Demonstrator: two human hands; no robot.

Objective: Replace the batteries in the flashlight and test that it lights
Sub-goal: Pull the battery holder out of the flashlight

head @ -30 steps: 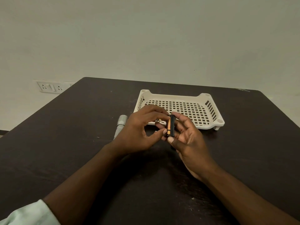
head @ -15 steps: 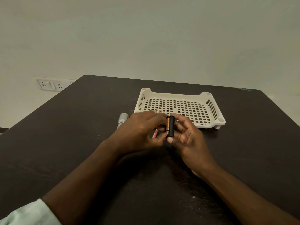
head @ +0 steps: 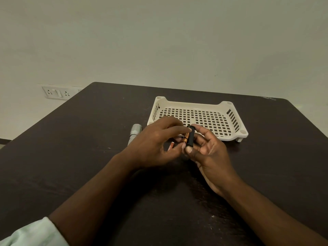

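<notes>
My right hand [head: 209, 153] grips a small black battery holder [head: 191, 137] upright between thumb and fingers, above the dark table [head: 71, 157]. A copper-coloured battery [head: 185, 138] sits against the holder's left side, pinched by the fingertips of my left hand [head: 154, 144]. Another orange battery [head: 170, 146] shows under my left hand; whether it lies on the table or is held I cannot tell. The silver flashlight body [head: 134, 133] lies on the table left of my left hand, partly hidden by it.
A white perforated plastic tray [head: 230, 110] stands just beyond my hands, nothing visible in it. The table's far edge runs along a pale wall, with a socket panel [head: 56, 92] at the left.
My left fingers have shifted onto the battery at the holder's side. Both hands stay close together in front of the tray, slightly lower than before.
</notes>
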